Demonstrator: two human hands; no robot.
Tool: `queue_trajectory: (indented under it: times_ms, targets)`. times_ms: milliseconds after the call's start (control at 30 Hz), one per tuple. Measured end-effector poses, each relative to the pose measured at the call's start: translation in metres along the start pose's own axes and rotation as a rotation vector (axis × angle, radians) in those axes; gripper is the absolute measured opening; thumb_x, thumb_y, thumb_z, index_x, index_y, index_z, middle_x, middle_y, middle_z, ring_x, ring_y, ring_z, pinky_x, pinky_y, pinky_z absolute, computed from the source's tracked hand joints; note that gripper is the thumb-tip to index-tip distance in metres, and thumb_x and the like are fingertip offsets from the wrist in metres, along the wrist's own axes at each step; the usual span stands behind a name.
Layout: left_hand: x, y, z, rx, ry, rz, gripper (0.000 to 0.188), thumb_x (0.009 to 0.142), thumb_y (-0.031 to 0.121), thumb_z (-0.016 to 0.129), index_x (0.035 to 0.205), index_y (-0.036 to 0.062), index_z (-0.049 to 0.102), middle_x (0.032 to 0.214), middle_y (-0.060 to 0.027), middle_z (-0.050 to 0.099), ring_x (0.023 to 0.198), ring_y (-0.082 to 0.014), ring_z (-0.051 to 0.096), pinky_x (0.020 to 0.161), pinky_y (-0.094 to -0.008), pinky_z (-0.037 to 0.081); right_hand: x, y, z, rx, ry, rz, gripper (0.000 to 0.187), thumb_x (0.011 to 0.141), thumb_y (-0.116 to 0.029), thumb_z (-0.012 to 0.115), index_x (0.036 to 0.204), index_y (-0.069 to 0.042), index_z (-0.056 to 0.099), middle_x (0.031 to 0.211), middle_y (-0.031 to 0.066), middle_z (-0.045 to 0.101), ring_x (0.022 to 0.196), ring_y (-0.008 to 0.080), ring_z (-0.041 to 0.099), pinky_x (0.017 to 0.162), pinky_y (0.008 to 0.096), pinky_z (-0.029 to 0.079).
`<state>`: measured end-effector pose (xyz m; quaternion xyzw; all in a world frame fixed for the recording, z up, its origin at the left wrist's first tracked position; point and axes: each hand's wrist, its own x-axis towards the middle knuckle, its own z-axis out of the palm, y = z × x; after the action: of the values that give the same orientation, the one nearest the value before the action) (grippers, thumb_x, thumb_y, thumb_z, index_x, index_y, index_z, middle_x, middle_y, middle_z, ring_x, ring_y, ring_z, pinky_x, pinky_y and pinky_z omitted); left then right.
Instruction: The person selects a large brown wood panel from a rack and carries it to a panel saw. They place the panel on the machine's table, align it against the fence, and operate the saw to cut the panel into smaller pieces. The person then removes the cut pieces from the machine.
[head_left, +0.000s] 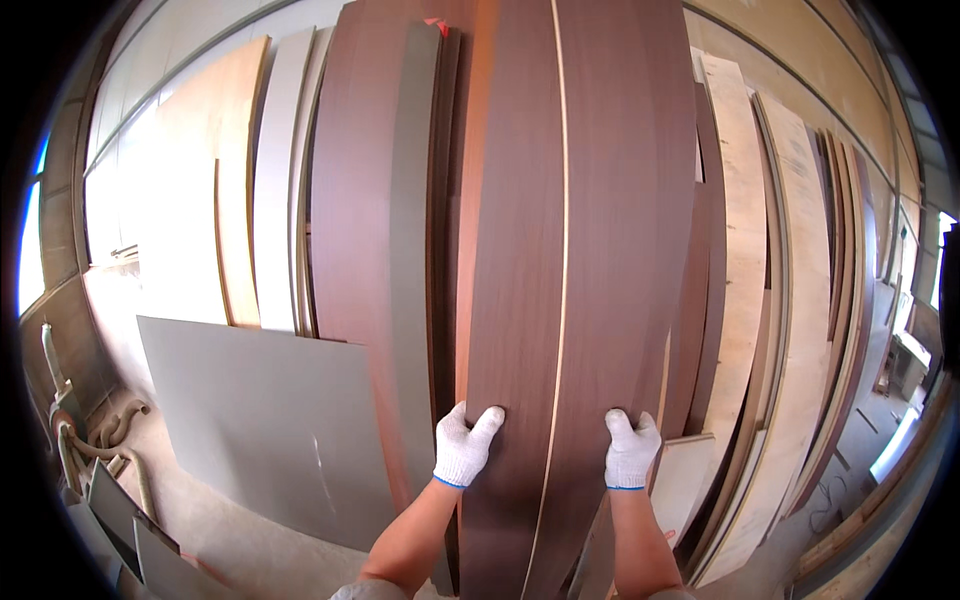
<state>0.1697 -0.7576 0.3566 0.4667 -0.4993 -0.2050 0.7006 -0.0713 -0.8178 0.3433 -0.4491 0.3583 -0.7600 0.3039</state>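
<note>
A tall dark brown wood panel [620, 250] stands upright in front of me, a thin pale strip [562, 250] running down its length. My left hand [467, 445], in a white knit glove with a blue cuff edge, grips the panel's left edge, thumb on the front face. Opposite it at about the same height, my right hand [632, 450], gloved alike, clasps the right edge with its thumb on the face. The other fingers of both hands are hidden behind the edges. Whether this is one panel or two side by side, I cannot tell.
Several boards lean on the wall: a grey-green narrow panel [412, 250], pale plywood [735, 220] and light boards [800, 250]. A low grey sheet [270, 430] stands at the left. A hose [140, 470] and offcuts [150, 550] lie on the left floor.
</note>
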Motion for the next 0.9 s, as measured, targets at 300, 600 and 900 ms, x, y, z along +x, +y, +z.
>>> queue_trajectory:
  times_ms: [300, 600, 900]
  targets:
    - [0.064, -0.081, -0.002, 0.032, -0.056, 0.009, 0.037, 0.097, 0.033, 0.075, 0.101, -0.0037, 0.071, 0.084, -0.0069, 0.072, 0.078, -0.0106, 0.062, 0.072, -0.0322, 0.053, 0.032, 0.077, 0.032, -0.048, -0.012, 0.031, 0.034, 0.089, -0.027, 0.076, 0.098, 0.005, 0.072, 0.091, 0.0035, 0.07, 0.085, 0.0135, 0.061, 0.079, 0.0332, 0.051]
    - [0.085, -0.092, -0.03, 0.012, 0.002, -0.052, 0.033, 0.101, 0.026, 0.069, 0.086, -0.0023, 0.067, 0.079, 0.0024, 0.062, 0.076, -0.0064, 0.051, 0.066, -0.03, 0.046, 0.036, 0.094, 0.082, -0.103, 0.036, 0.011, 0.029, 0.091, -0.026, 0.075, 0.093, 0.002, 0.07, 0.086, 0.0017, 0.067, 0.08, 0.0119, 0.059, 0.075, 0.0331, 0.05]
    - [0.134, -0.131, -0.028, 0.202, -0.061, -0.051, 0.032, 0.099, 0.03, 0.072, 0.102, -0.0016, 0.067, 0.092, -0.0193, 0.07, 0.09, -0.0293, 0.069, 0.084, -0.0431, 0.053, 0.043, 0.11, 0.103, -0.164, -0.009, 0.042, 0.048, 0.091, -0.033, 0.079, 0.115, 0.008, 0.068, 0.105, 0.01, 0.073, 0.097, 0.0192, 0.066, 0.087, 0.0346, 0.053]
